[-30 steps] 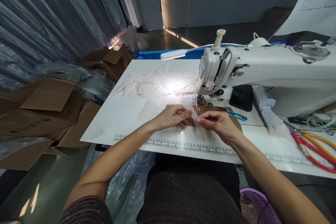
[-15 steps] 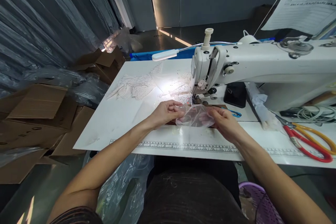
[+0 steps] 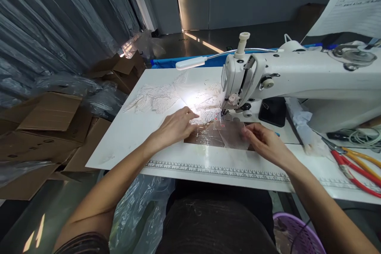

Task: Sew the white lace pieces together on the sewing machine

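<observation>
My right hand pinches the right edge of a small sheer fabric piece. That piece lies nearly flat on a brown plate in front of the needle. To the left, my left hand is beside the white lace near the presser foot. Its thumb and index finger are apart, with nothing visible between them. The white sewing machine stands just beyond both hands, its needle area lit by a lamp. More lace lies on the table's left half.
A black phone lies under the machine arm. Scissors with red and orange handles rest at the right. A printed ruler runs along the front edge. Cardboard boxes stand left of the table, and a purple basket below.
My left hand has let go of the sheer fabric and moved left toward the lace. My right hand has shifted right, and the fabric now lies flatter. The view has turned slightly.
</observation>
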Demonstrator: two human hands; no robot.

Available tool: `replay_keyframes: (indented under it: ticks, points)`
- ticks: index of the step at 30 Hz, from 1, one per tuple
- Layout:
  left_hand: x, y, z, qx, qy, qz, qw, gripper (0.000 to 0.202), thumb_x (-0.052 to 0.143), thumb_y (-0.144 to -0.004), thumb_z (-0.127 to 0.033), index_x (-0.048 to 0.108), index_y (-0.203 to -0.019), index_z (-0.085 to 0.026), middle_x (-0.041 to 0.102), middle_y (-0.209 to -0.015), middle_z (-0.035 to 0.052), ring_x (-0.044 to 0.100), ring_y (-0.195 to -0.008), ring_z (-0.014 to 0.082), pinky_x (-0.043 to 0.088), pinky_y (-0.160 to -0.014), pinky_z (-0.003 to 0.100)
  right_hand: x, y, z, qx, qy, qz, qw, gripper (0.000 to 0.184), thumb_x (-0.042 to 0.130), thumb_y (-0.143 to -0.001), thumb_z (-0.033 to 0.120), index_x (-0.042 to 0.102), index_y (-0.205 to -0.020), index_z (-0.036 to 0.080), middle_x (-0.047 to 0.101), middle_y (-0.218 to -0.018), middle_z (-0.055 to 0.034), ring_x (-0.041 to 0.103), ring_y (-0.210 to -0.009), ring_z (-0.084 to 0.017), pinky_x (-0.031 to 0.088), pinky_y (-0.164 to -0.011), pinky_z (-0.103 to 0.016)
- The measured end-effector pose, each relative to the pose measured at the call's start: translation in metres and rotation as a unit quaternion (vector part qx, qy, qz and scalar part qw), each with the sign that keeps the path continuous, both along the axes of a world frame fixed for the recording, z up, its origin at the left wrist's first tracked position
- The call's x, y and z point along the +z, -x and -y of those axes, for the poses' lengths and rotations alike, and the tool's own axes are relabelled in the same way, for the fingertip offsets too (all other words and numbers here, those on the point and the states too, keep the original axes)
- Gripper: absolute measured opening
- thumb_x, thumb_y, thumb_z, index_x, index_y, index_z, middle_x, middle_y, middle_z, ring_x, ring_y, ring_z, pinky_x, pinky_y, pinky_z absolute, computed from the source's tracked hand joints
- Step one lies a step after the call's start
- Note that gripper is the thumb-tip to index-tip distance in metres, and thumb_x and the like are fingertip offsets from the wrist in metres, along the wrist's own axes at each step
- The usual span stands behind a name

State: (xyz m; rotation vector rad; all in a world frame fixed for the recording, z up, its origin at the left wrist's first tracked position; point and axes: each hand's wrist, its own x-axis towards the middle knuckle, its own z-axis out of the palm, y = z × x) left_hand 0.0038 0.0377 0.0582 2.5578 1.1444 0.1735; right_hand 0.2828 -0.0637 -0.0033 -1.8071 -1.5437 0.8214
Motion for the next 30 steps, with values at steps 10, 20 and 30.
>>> replay_keyframes:
  ticks: [10, 20, 30]
  points:
    - [-0.042, -0.052, -0.097, -0.113, 0.012, 0.065, 0.991, 0.021, 0.054, -0.088, -0.016, 0.069, -0.102, -0.020, 0.063, -0.119, 0.0076, 0.057, -0.110, 0.0214, 0.040, -0.094, 0.031, 0.007, 0.084, 0.017, 0.121, -0.290, 0.219, 0.924, 0.026, 0.048, -0.094, 0.029, 0.059, -0.112, 0.014, 0.060, -0.106, -0.0176, 0.058, -0.096, -0.028, 0.051, -0.078, -0.040]
    - [-0.025, 0.074, -0.048, 0.057, -0.020, -0.008, 0.998, 0.027, 0.057, -0.090, -0.039, 0.063, -0.102, -0.015, 0.060, -0.108, 0.0101, 0.056, -0.101, 0.0259, 0.042, -0.087, 0.037, -0.016, 0.100, -0.018, 0.198, -0.201, 0.171, 0.944, 0.023, 0.039, -0.095, 0.023, 0.056, -0.080, 0.019, 0.057, -0.076, -0.0080, 0.052, -0.064, -0.020, 0.041, -0.057, -0.032]
    - [-0.041, 0.117, 0.002, 0.193, 0.025, 0.117, 0.974, 0.026, 0.062, -0.084, -0.045, 0.066, -0.086, -0.019, 0.059, -0.088, 0.0025, 0.055, -0.077, 0.0164, 0.044, -0.074, 0.029, 0.012, 0.166, -0.117, 0.187, -0.290, 0.120, 0.931, 0.029, 0.041, -0.092, 0.024, 0.055, -0.116, 0.015, 0.054, -0.106, -0.0156, 0.055, -0.094, -0.026, 0.050, -0.073, -0.041]
